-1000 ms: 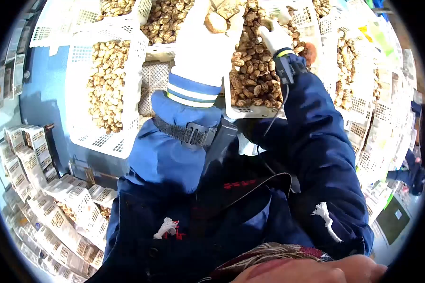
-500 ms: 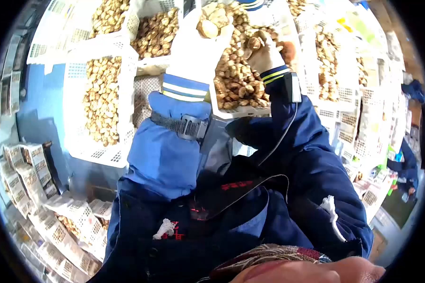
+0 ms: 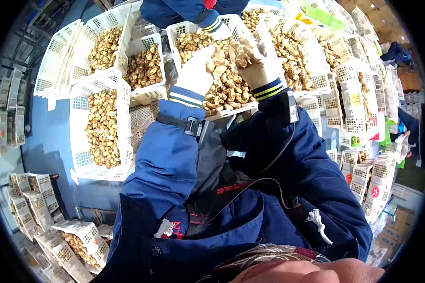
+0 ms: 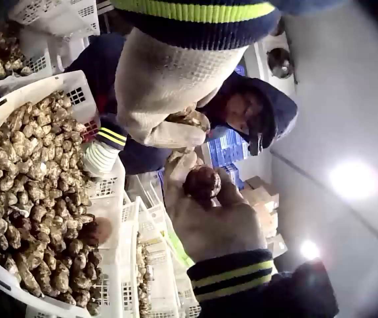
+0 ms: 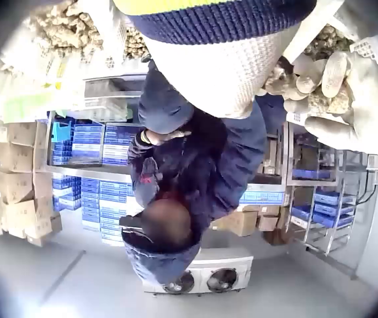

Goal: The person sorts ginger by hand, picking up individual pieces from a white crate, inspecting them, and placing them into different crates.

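Both hands wear pale knit gloves over a white crate (image 3: 231,112) of brown, mushroom-like pieces (image 3: 229,89). In the left wrist view my left hand (image 4: 166,89) curls its fingers round mottled pieces (image 4: 192,118). Just below it, my right hand (image 4: 215,222) holds a round, dark brown piece (image 4: 203,182) between thumb and fingers. Seen from the head, the left hand (image 3: 196,73) and right hand (image 3: 259,70) face each other with a small gap between. In the right wrist view the back of the right hand (image 5: 219,69) hides its own fingers; the left hand (image 5: 374,103) holds several pieces.
More crates of pieces stand left (image 3: 127,118) and right (image 3: 318,85). Across the crate another person's gloved hand (image 3: 220,32) reaches to its far end. Blue boxes (image 5: 103,199), cartons (image 5: 17,192) and a metal rack (image 5: 334,205) stand beyond.
The right hand has come up from among the crate's pieces to beside the left hand, with a piece in its fingers. The head view has shifted, showing more of the person across.
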